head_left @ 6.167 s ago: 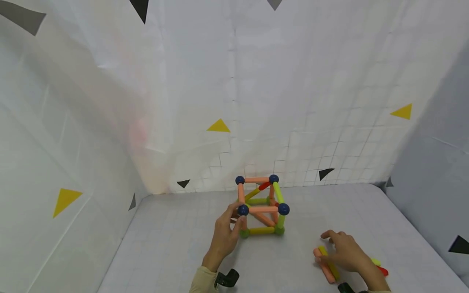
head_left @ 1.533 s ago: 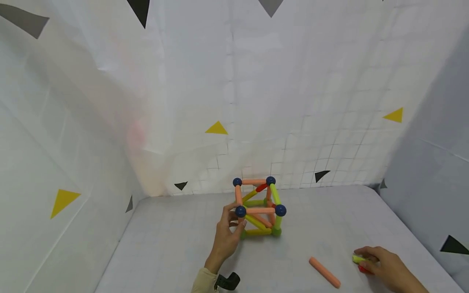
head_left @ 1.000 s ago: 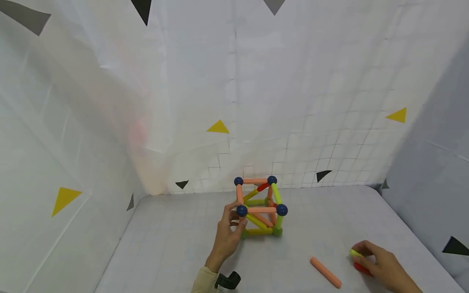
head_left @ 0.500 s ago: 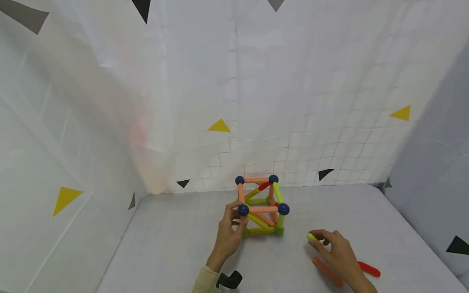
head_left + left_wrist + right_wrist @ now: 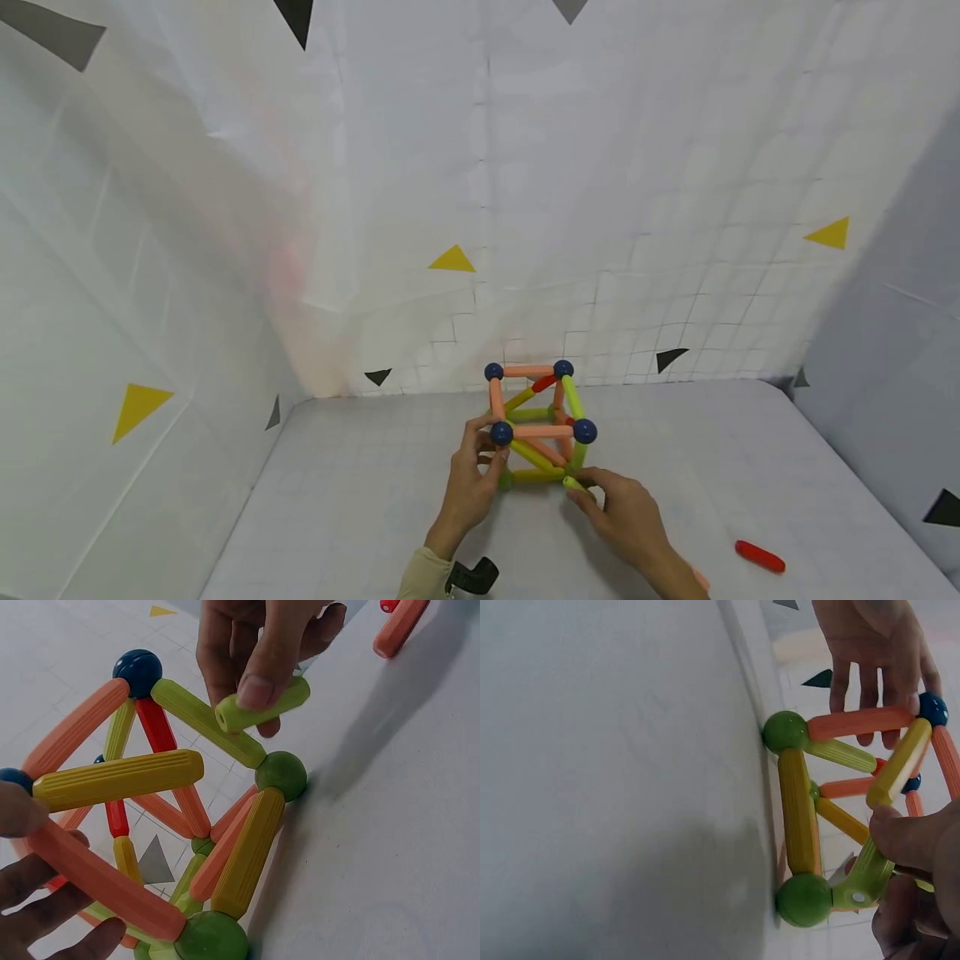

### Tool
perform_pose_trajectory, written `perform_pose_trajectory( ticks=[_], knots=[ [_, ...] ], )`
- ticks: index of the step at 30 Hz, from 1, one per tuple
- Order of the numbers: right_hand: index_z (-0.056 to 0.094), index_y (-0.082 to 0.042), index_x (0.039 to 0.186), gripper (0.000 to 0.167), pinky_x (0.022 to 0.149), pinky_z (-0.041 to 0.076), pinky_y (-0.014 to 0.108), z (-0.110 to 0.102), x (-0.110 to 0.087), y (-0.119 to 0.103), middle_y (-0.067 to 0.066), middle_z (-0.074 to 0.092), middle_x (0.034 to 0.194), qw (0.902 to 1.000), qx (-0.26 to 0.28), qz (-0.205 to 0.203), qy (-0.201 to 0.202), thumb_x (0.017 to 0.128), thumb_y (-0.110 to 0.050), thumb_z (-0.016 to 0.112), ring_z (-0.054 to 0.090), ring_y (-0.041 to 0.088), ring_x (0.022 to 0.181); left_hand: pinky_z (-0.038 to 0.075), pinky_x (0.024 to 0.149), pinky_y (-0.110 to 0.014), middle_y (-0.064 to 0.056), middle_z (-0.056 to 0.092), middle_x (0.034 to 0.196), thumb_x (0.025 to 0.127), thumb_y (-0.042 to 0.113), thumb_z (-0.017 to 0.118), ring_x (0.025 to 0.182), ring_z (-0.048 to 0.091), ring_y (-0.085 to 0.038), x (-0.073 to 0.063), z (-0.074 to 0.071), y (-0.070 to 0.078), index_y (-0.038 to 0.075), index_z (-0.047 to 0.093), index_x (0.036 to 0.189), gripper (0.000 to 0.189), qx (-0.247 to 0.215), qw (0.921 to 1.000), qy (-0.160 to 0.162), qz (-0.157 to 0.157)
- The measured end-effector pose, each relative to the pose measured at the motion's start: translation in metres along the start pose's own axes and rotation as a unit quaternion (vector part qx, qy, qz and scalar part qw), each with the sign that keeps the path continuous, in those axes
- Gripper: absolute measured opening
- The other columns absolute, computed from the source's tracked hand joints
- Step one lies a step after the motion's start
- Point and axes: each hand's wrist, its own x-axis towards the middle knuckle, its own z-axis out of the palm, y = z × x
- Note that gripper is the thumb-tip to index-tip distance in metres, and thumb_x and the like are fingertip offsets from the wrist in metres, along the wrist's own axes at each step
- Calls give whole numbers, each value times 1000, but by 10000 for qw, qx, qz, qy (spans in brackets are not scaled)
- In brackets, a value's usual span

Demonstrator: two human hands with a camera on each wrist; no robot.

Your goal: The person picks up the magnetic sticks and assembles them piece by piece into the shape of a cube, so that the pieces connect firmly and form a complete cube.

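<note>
A cube-like frame (image 5: 543, 432) of magnetic sticks and balls stands on the table, with blue balls on top and green balls below. My left hand (image 5: 467, 493) grips its near left upright, thumb by the blue ball (image 5: 502, 432). A yellow stick (image 5: 120, 780) slants down from that ball across the near side, its lower end free in the left wrist view. Between thumb and fingers, my right hand (image 5: 630, 518) pinches a short lime-green stick (image 5: 262, 709). That stick is close to the near right green ball (image 5: 804, 900), overlapping the frame's lime upright in the right wrist view.
A red stick (image 5: 761, 557) lies on the white table (image 5: 360, 500) to the right. The salmon stick (image 5: 397, 634) is mostly hidden behind my right forearm in the head view. White sheeted walls (image 5: 375, 208) enclose the table's back and sides.
The yellow stick went from the table onto the frame's near side. My right hand then picked up the lime-green stick and carried it left to the frame. My left hand kept its grip.
</note>
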Motion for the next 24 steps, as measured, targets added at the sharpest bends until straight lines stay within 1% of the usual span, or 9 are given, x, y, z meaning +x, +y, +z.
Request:
perform_pose_trajectory(
  ticks=[3, 6, 8, 11, 13, 17, 19, 24],
  knots=[
    [80, -24, 108, 24, 66, 55, 33, 7, 0, -3, -6, 82, 99, 9994, -148, -209, 233, 86, -25, 90, 71, 10, 75, 58, 82, -34, -5, 73, 110, 105, 3, 61, 98, 72, -33, 0, 0, -1, 28, 49, 146, 49, -1, 10000, -14, 62],
    [80, -24, 106, 24, 76, 61, 43, 13, 1, -4, -5, 82, 97, 9978, -207, -419, 475, 84, -24, 91, 79, 18, 91, 59, 81, -35, -4, 73, 109, 105, 1, 60, 96, 72, -27, -1, 0, -2, 27, 49, 146, 50, 57, 9999, 2, 111],
    [80, -23, 105, 24, 76, 61, 44, 16, 3, -4, -5, 82, 96, 9973, -176, -451, 554, 84, -24, 92, 79, 19, 90, 59, 81, -34, -3, 73, 109, 105, 1, 59, 95, 72, -22, -1, 0, -2, 27, 49, 146, 49, 85, 9999, 19, 129],
    [80, -22, 105, 25, 75, 62, 45, 19, 5, -4, -3, 82, 96, 9970, -121, -444, 625, 84, -23, 92, 79, 20, 89, 59, 80, -34, -1, 73, 109, 106, 2, 59, 95, 72, -17, 0, 0, -3, 27, 49, 145, 47, 83, 9999, 47, 145],
    [80, -20, 106, 25, 74, 62, 44, 21, 6, -4, -2, 82, 97, 9971, -119, -414, 624, 84, -22, 92, 79, 21, 89, 59, 80, -34, -1, 73, 109, 106, 3, 59, 95, 72, -18, 0, 0, -2, 27, 49, 145, 47, 74, 9998, 57, 152],
    [81, -18, 109, 27, 74, 62, 44, 25, 9, -6, 2, 83, 102, 9978, -119, -330, 570, 85, -21, 91, 80, 23, 92, 59, 80, -34, -2, 73, 109, 107, 4, 59, 95, 73, -25, -1, 0, 0, 24, 49, 146, 45, 62, 9998, 65, 202],
    [81, -16, 110, 28, 73, 62, 44, 27, 9, -7, 3, 83, 103, 9977, -99, -327, 585, 85, -21, 91, 80, 22, 92, 59, 80, -33, -2, 73, 109, 107, 5, 59, 95, 73, -26, -1, 0, 0, 23, 49, 146, 45, 82, 9997, 70, 226],
    [81, -16, 110, 28, 67, 59, 35, 30, 11, -9, 2, 82, 102, 9970, -27, -360, 682, 85, -21, 91, 77, 15, 85, 57, 80, -30, -2, 73, 109, 107, 6, 60, 96, 72, -21, 0, 1, 0, 25, 49, 146, 46, 141, 9996, 80, 212]
  ],
)
